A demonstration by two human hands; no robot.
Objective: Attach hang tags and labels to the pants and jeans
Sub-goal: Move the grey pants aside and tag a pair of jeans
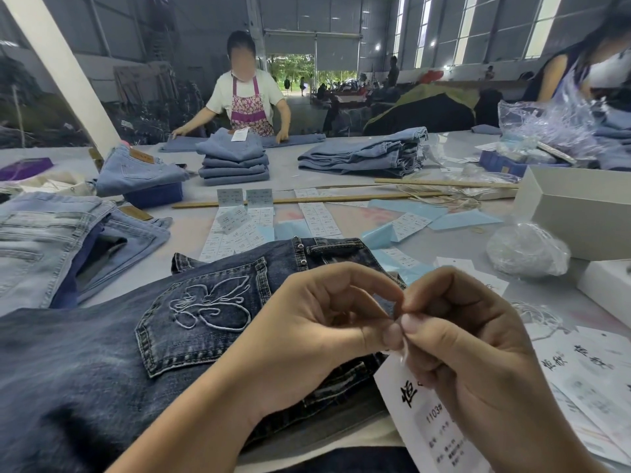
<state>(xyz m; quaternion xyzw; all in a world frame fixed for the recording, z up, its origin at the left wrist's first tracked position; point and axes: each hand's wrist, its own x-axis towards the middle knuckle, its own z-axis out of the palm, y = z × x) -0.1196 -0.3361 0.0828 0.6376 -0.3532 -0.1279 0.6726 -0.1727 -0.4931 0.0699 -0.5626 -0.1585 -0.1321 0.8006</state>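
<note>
Dark blue jeans [112,349] with an embroidered back pocket lie across the table in front of me. My left hand [317,332] and my right hand [467,349] meet above the waistband, fingertips pinched together at the top of a white hang tag [420,414] that hangs below them. The tag carries black characters and printed lines. What runs between the fingertips is too small to see; it may be the tag's thin string.
More white hang tags [587,373] lie at the right. Sticker label sheets [239,230] and blue backing paper [457,220] cover the middle. Light jeans [51,240] lie left, folded stacks [232,158] beyond. White boxes [580,213], a plastic bag [526,250], two people working.
</note>
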